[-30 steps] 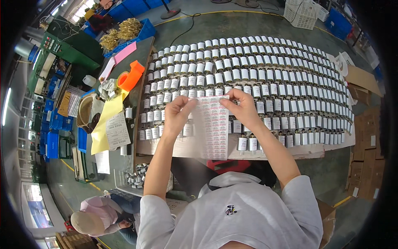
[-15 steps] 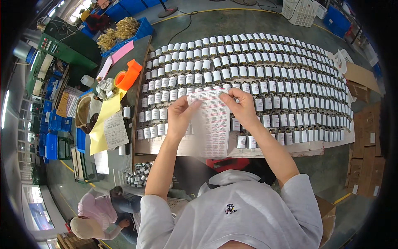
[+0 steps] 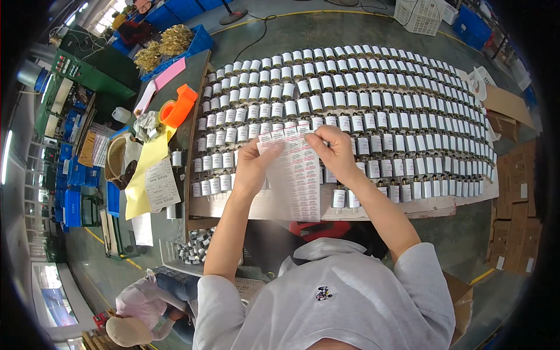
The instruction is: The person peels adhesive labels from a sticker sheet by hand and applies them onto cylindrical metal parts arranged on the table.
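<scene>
A sheet of white stickers with red and dark print (image 3: 303,181) hangs between my hands, over the near edge of the table. My left hand (image 3: 255,166) pinches its upper left side, thumb on the front. At the upper right corner, the thumb and fingers of my right hand (image 3: 335,153) close on the sheet's edge; whether a single sticker is peeled there I cannot tell. Around and beyond my hands stand rows of small white-wrapped cylinders (image 3: 356,100) with metal ends. Several near ones, such as the cylinder (image 3: 339,199) below my right hand, bear printed stickers.
On the left side table lie an orange tape dispenser (image 3: 182,108), yellow paper (image 3: 137,185) and a printed slip (image 3: 163,184). A bin of loose cylinders (image 3: 195,248) sits below. A person in a cap (image 3: 137,309) bends at lower left. Cardboard boxes (image 3: 513,216) are stacked at right.
The sheet and both hands have shifted slightly left, and my right hand has moved a little down along the top edge. The person at lower left has leaned further forward.
</scene>
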